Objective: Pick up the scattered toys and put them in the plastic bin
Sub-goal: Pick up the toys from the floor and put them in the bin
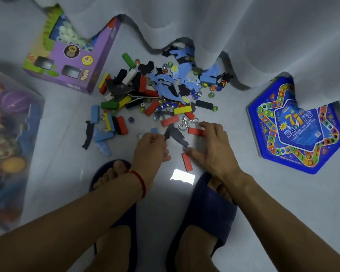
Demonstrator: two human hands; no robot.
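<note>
the left hand (pixel 152 147), a red string bracelet (pixel 140 182) on its wrist, has its fingers curled in and pinches the near end of a dark grey flat foam puzzle piece (pixel 176 135) on the pale tiled floor (pixel 220 160). the right hand (pixel 210 146) is spread fairly wide: its fingertips touch a red wooden block (pixel 195 132), and its thumb lies just beside a second red wooden block (pixel 186 162). whether it holds either one i cannot tell. the scattered pile of coloured blocks, glass marbles and blue foam pieces (pixel 155 95) lies just beyond both hands, too tangled to count. one clear plastic bin (pixel 10 138), part filled with toys, stands at the left. one purple cardboard toy box (pixel 71 61) and one blue star-patterned hexagonal game tin (pixel 296 126) flank the pile. two dark blue slippers (pixel 208 211) show below.
</note>
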